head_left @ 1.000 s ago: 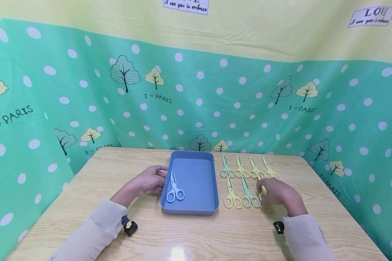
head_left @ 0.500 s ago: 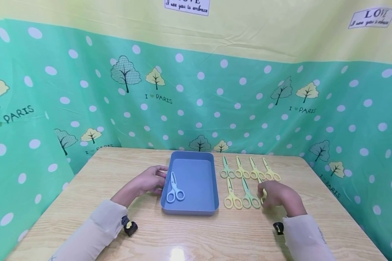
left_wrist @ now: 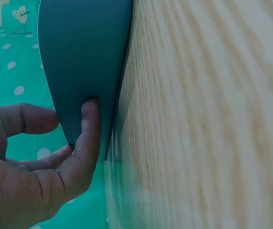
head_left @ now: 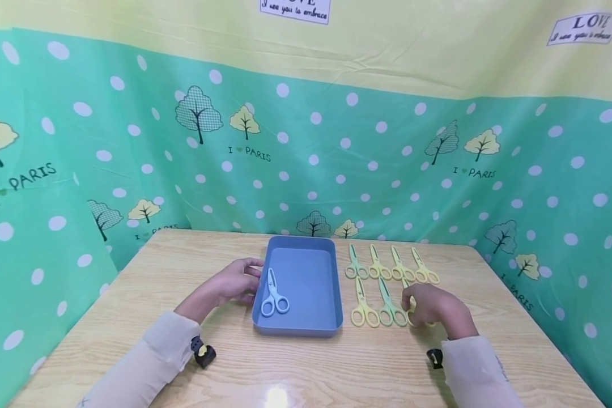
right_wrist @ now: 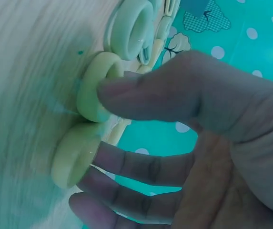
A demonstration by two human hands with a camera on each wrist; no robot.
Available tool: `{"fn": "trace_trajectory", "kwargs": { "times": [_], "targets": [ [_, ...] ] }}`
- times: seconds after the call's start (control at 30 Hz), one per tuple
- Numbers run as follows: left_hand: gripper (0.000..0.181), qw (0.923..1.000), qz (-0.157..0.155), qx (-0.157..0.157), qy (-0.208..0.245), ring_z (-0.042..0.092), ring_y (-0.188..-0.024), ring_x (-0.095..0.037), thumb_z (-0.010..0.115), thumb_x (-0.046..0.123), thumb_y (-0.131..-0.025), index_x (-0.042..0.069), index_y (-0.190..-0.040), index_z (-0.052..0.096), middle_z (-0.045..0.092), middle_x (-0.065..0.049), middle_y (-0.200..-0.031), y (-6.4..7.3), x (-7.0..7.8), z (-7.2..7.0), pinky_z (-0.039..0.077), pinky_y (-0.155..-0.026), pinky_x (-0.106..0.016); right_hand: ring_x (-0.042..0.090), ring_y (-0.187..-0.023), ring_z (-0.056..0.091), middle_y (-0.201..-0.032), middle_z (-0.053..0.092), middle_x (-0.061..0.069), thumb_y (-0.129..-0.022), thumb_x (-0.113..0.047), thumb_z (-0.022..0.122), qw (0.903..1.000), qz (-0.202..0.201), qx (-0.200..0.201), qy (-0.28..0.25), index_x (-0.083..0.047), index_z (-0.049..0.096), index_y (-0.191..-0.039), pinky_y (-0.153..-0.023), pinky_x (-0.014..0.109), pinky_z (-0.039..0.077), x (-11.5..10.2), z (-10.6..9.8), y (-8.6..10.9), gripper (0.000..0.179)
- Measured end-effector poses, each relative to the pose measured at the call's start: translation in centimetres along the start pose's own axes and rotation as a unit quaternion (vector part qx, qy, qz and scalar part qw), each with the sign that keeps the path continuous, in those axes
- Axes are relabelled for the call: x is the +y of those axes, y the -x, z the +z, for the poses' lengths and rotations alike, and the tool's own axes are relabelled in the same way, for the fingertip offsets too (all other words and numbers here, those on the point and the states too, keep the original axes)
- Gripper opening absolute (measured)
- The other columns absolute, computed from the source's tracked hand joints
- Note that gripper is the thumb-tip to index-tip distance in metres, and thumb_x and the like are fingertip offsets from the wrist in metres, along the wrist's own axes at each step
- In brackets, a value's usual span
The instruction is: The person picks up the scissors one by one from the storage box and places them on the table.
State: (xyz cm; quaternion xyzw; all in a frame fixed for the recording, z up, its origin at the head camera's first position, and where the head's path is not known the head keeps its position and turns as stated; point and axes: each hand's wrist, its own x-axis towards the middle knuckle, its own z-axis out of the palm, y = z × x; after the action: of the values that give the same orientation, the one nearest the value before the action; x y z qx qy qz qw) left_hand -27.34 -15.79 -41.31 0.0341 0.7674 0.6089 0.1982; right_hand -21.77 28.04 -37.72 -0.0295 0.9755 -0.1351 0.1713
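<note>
My left hand (head_left: pixel 237 280) rests at the left side of a blue-grey tray (head_left: pixel 306 330), its fingertips against the outer wall (left_wrist: pixel 86 52) and at the rim. Inside the tray, along its left, lies a pair of light blue scissors (head_left: pixel 274 300). My right hand (head_left: pixel 430 303) is over a pair of yellow scissors (head_left: pixel 412 317) on the table, at the right end of the front row. In the right wrist view the thumb meets one handle ring (right_wrist: pixel 91 95) while fingers reach the other ring (right_wrist: pixel 72 160). The hand hides most of these scissors in the head view.
Left of my right hand lie green scissors (head_left: pixel 391 311) and yellow scissors (head_left: pixel 363 311). Behind them is a row with green scissors (head_left: pixel 356 269) and several yellow ones (head_left: pixel 425 272). A patterned curtain (head_left: pixel 306 170) hangs behind the wooden table (head_left: pixel 306 374).
My right hand has shifted very slightly, and more of the yellow scissors' handle shows beneath it, apart from the green pair. My left hand and the tray keep their place.
</note>
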Motion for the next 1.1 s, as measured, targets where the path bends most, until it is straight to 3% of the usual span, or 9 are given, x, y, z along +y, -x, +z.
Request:
{"fn": "trace_trajectory", "kwargs": {
  "times": [0.37,0.67,0.93,1.1],
  "targets": [
    [0.068,1.0,0.003,0.005,0.004,0.068,-0.101,-0.033,0.055,-0.011,-0.089,-0.003,-0.153,0.034,0.049,-0.027,-0.134,-0.2,-0.2,-0.2,0.063,-0.082,-0.046,0.024,-0.071,0.056,-0.084,0.058,0.007,-0.077,0.004,0.074,0.9999,-0.004,0.0,-0.01,-0.012,0.068,-0.097,-0.059,0.033,0.046,-0.1,-0.2,0.1,0.026],
    [0.069,1.0,0.006,0.001,0.003,0.068,-0.101,-0.035,0.056,-0.011,-0.089,-0.004,-0.153,0.033,0.049,-0.027,-0.133,-0.1,-0.2,0.0,0.063,-0.082,-0.046,0.022,-0.065,0.057,-0.089,0.061,0.008,-0.087,0.0,0.073,0.9992,-0.026,0.03,0.003,-0.006,0.068,-0.114,-0.057,0.033,0.048,-0.7,-0.5,0.2,0.029],
    [0.069,1.0,0.005,-0.002,0.0,0.068,-0.103,-0.036,0.056,-0.01,-0.09,-0.003,-0.154,0.031,0.048,-0.028,-0.135,0.0,-0.1,-0.1,0.063,-0.083,-0.046,0.022,-0.08,0.057,-0.12,0.067,0.017,-0.092,-0.012,0.071,0.9946,-0.066,0.076,0.025,-0.006,0.067,-0.125,-0.069,0.039,0.053,-2.0,-0.6,0.1,0.034],
    [0.068,1.0,0.002,-0.003,0.001,0.067,-0.104,-0.035,0.056,-0.009,-0.091,-0.003,-0.154,0.032,0.049,-0.028,-0.136,0.0,-0.1,-0.1,0.063,-0.084,-0.045,0.026,-0.091,0.06,-0.12,0.066,0.02,-0.093,-0.02,0.071,0.9873,-0.103,0.112,0.046,-0.006,0.065,-0.13,-0.077,0.047,0.056,-3.1,-0.1,-0.1,0.04]
  ]
}}
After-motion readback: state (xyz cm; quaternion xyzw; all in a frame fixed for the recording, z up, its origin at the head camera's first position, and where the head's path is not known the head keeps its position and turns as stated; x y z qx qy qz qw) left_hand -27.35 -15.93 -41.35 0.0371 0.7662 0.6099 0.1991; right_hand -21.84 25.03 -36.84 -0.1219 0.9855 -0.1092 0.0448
